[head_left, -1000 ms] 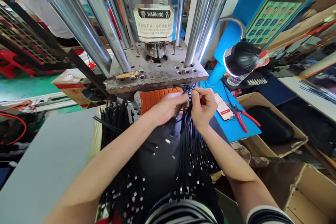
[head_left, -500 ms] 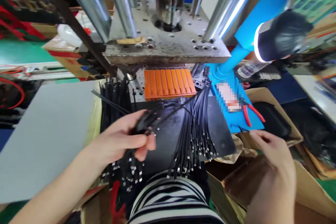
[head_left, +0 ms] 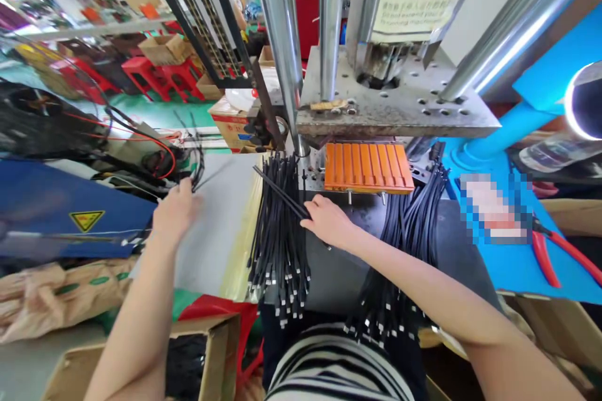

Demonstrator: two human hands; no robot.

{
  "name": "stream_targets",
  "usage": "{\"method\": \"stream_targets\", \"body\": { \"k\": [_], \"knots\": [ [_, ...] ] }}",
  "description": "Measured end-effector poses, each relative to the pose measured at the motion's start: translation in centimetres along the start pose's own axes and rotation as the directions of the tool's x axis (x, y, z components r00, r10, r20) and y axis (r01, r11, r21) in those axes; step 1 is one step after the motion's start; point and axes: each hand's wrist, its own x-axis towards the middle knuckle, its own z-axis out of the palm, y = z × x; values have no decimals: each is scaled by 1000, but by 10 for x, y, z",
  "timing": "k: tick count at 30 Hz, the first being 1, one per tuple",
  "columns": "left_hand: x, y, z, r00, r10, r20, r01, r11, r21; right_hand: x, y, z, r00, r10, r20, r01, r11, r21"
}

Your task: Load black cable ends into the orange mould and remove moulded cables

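Out at the left, over the grey board, my left hand (head_left: 176, 210) is closed on some black cables (head_left: 200, 160); motion blurs the hand and cables. My right hand (head_left: 324, 219) pinches a couple of black cables (head_left: 275, 189) that lie slantwise across the left cable bundle (head_left: 277, 232). Silver connector ends hang at the bottom of that bundle. A second cable bundle (head_left: 411, 232) fans down on the right, partly behind my right forearm. Between the bundles, under the press plate (head_left: 395, 116), sits an orange grooved block (head_left: 369, 166).
The grey board (head_left: 207, 250) lies to the left, beside a blue machine (head_left: 61, 207) with a warning triangle. Red-handled pliers (head_left: 548, 257) rest on the blue surface at right. Steel columns (head_left: 277, 25) rise behind. An open carton (head_left: 221, 351) stands low at left.
The view has turned left. My left hand, with cables, has gone from the middle out over the grey board. My right hand has crossed from the far right to cables at the left bundle.
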Motion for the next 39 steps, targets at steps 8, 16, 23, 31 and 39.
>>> {"method": "stream_targets", "body": {
  "k": [8,16,23,31,39],
  "knots": [
    [-18,2,40,995,92,-30,-71,903,423,24,-17,-4,999,-52,11,52,999,-5],
    [16,96,51,765,634,-115,-628,694,-353,28,36,-69,819,67,-570,106,958,265],
    [-2,205,52,362,868,-339,-860,171,-480,75,87,-82,689,366,-626,-42,882,469],
    [-11,204,70,125,906,-405,-975,37,-220,71,84,-84,723,467,-509,-131,816,563],
    [-12,217,62,354,875,-330,-897,219,-383,66,81,-95,735,441,-515,-268,887,377]
  ]
}}
